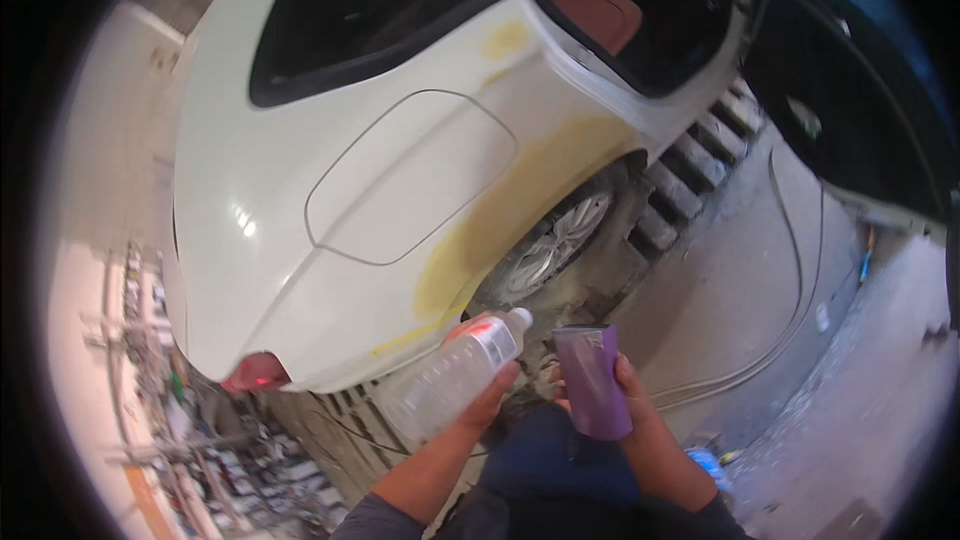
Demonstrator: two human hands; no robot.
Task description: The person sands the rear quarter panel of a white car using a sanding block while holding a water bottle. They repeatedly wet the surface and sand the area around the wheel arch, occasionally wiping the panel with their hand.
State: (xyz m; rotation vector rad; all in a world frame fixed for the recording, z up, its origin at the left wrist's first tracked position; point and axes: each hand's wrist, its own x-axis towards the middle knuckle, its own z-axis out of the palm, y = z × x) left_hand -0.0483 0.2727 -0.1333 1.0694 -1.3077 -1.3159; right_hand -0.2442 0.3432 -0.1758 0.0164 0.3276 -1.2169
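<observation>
My left hand [490, 398] is closed round a clear plastic bottle [447, 382] with a white cap. The bottle leans, its cap toward the upper right. In my right hand [634, 392] is a purple sheet of sandpaper [594, 385], folded or wrapped with a dark upper edge; whether a block sits inside is hidden. Both hands are in front of my body, a little apart, near the rear side of a white car [370, 170]. Dull yellow filler patches [480, 230] cover its bodywork above the rear wheel [558, 248]. Neither held thing appears to touch the car.
The rear door opening shows a reddish seat [590, 10], and an open dark door [850, 100] stands at the right. A floor grating [690, 165] runs beside the car. A hose [775, 345] curves over the floor. Cluttered shelving [250, 470] stands at the lower left.
</observation>
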